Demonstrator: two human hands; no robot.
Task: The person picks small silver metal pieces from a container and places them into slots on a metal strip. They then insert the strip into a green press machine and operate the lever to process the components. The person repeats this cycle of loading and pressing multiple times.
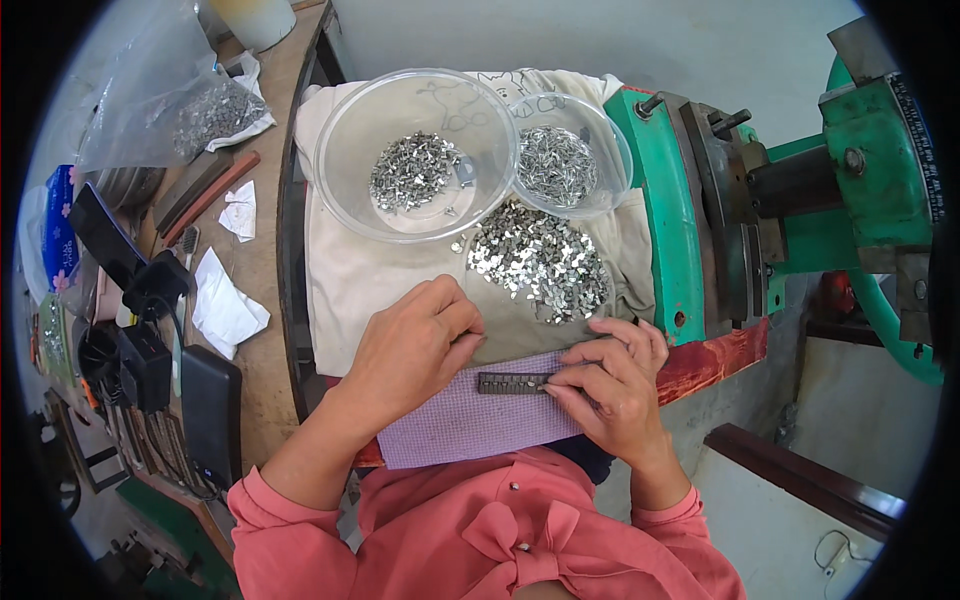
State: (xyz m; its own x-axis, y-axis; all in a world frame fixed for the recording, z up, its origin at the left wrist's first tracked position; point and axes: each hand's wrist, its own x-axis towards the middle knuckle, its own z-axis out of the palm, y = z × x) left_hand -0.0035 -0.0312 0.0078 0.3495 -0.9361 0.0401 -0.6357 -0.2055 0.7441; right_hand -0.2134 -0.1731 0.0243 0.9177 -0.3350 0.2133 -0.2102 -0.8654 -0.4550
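Note:
A dark slotted metal block [512, 383] lies on a purple checked cloth [440, 430] in front of me. My right hand [618, 390] has its thumb and forefinger closed at the block's right end, the other fingers curled above. My left hand [415, 340] hovers to the upper left of the block with fingers pinched together; whatever is between them is hidden. Just beyond both hands, a loose heap of small flat silvery metal pieces [540, 265] is spread on a beige cloth [345, 280].
A large clear plastic bowl [335, 190] and a smaller clear tub [622, 165] hold small metal parts. At right stands a green machine press [670, 250]. A wooden bench [270, 290] on the left carries a black power bank [211, 415], paper scraps [228, 305] and a plastic bag [140, 110].

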